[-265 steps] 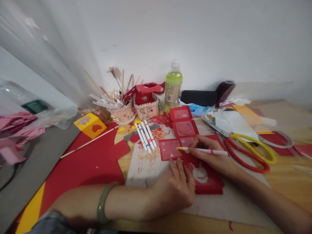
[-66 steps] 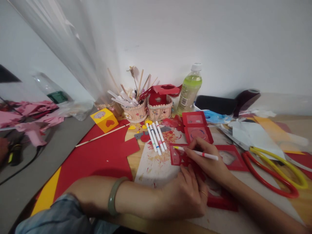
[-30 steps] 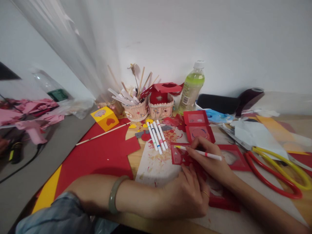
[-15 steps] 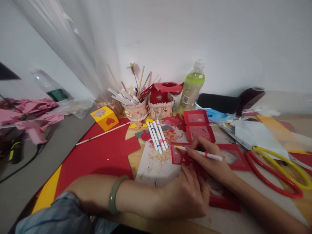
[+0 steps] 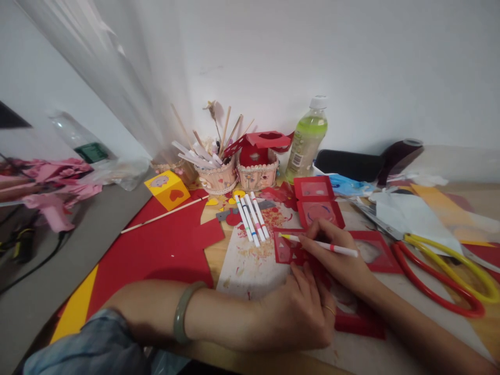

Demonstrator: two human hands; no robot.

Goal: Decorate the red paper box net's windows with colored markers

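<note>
The yellow-tipped marker [image 5: 347, 251] had crept leftward over the red card [image 5: 288, 250], right hand [image 5: 340, 263] pinching it, left hand [image 5: 297, 311] just beside, grip unclear.

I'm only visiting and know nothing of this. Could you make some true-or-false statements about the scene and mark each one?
1. The right hand holds a pen. True.
2. The left hand holds the scissors. False: they lie off to the right; that hand is at the red card.
3. The bottle has a white cap. True.
4. The box is blue. False: it is yellow.
5. Four more pens lie side by side. True.
</note>
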